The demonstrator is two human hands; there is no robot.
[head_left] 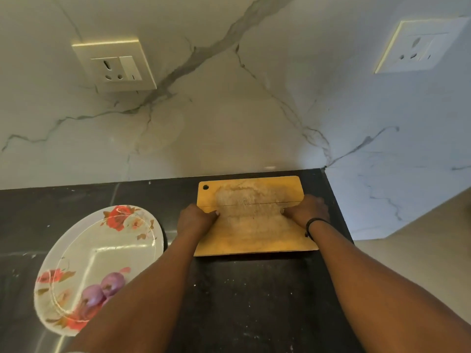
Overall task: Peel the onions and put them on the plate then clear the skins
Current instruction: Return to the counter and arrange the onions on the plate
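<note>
We see two peeled purple onions lying side by side on the near part of the floral plate, partly hidden by the left forearm. The plate sits on the dark counter, left of a wooden board. Our left hand grips the board's left edge and our right hand its right edge, thumbs on top. Behind rises a marble wall with two sockets.
</note>
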